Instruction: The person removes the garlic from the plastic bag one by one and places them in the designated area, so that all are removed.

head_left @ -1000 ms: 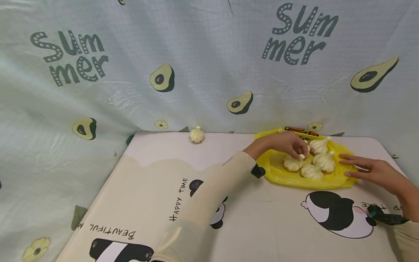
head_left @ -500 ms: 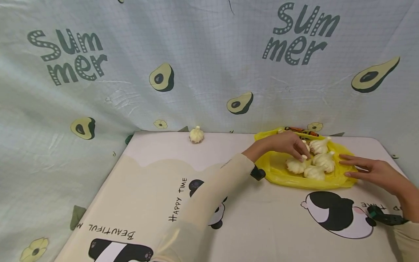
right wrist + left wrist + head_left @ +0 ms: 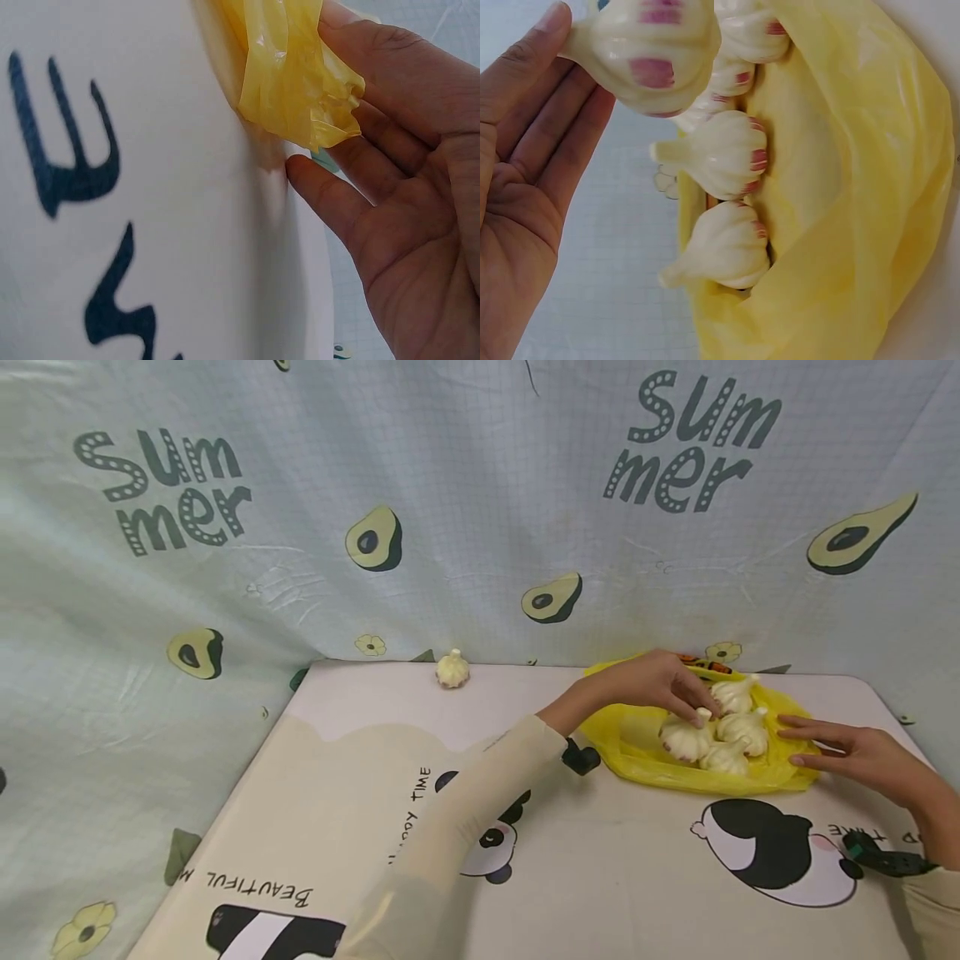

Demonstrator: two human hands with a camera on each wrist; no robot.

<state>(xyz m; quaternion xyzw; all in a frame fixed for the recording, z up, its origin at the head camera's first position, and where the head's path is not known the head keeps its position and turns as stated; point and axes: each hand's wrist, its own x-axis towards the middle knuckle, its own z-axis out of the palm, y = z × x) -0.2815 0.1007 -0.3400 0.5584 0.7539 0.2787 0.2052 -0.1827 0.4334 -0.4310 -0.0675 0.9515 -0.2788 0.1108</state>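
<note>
Printed curtain behind, patterned worktop [image 3: 600, 877] in front. Yellow bag [image 3: 637, 765] toward the far right, slack-walled: a snag could drag it. Right hand [image 3: 862, 756], fingers extended, just touches its right end; probably weak restraint. Left hand [image 3: 663, 683], apart from the right, pinches a garlic bulb [image 3: 686, 740] by the neck within the bag's outline; small grip, could slip. Neighbouring bulbs [image 3: 742, 732] crowd close, might get knocked. Lone bulb [image 3: 453, 669] near the back edge could roll if bumped.

Pale avocado-print cloth [image 3: 465, 468] behind; panda-print tabletop [image 3: 600, 877] below
</note>
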